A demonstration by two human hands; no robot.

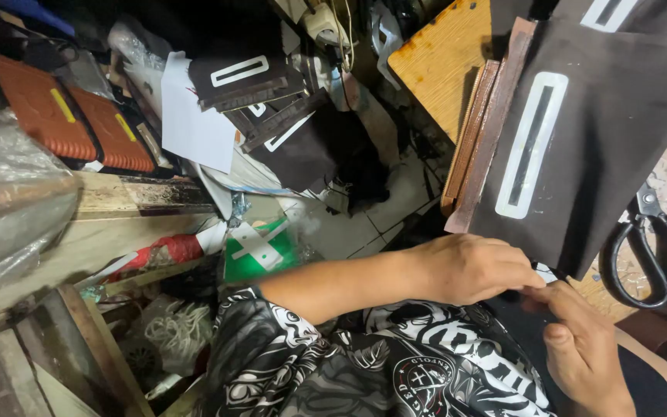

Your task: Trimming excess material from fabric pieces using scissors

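A dark fabric piece [604,147] with a white rectangular slot patch [533,143] lies on a wooden table [438,58], hanging over its near edge. My left hand [468,268] rests closed at the fabric's lower corner, fingertips pinching dark cloth. Just beside it, my right hand [584,347] pinches the same dark cloth with thumb and fingers above my lap. Brown strips [476,131] lie stacked along the fabric's left side.
Black-handled scissors [654,251] lie on the table at right. A heap of similar dark pieces with white slots [260,85] sits at upper middle. An orange case [63,120], a clear plastic bag [9,201] and wooden planks crowd the left.
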